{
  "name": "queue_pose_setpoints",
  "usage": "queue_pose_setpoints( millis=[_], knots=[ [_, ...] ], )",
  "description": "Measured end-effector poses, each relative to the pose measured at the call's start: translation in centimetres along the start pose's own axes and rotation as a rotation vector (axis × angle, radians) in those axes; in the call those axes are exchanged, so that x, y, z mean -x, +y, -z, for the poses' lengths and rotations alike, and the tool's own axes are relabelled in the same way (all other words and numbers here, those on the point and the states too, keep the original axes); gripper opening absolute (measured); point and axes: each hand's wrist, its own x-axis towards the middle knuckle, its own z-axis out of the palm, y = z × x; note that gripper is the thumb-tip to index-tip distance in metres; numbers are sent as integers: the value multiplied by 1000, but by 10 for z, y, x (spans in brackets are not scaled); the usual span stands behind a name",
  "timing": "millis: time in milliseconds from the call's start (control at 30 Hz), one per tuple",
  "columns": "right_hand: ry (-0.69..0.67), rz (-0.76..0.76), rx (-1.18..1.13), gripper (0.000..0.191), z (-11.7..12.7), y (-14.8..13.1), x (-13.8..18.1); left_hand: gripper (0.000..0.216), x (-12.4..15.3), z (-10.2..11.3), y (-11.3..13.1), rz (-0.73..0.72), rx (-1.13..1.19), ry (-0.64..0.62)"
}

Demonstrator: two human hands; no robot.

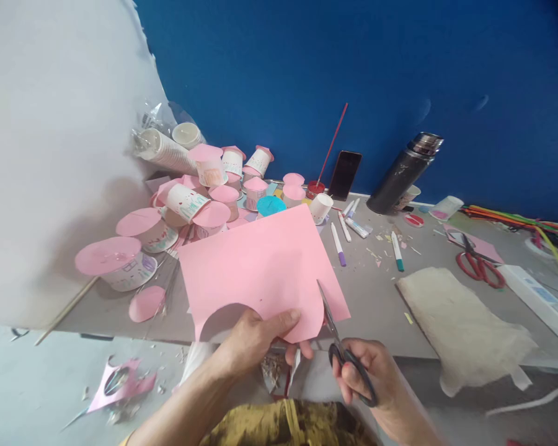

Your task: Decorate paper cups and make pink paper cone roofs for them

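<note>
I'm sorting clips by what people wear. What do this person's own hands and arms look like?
The left hand and right hand are bare: no gloves, rings or watch show. The visible forearms are uncovered; a yellow sliver at the left one's lower end may be a sleeve edge. Between them shows clothing, yellow-brown with dark blotches.

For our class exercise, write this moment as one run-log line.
left hand: holds pink sheet | right hand: holds black-handled scissors | blades: at sheet's curved cut | nearby: pink-topped cups
</note>
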Motion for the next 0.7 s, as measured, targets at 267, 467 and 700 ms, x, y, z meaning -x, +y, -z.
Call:
queue_pose_setpoints(
  millis=[267, 467, 700],
  knots=[
    [-24, -15, 1, 68, 1, 0, 1, 41, -1, 7, -1, -92, 28, -75],
    [-41, -25, 7, 68, 3, 1, 2, 37, 0, 12, 7, -77, -37, -136],
    [-47, -28, 24, 68, 3, 1, 0, 36, 1, 11, 8, -82, -11, -126]
  ],
)
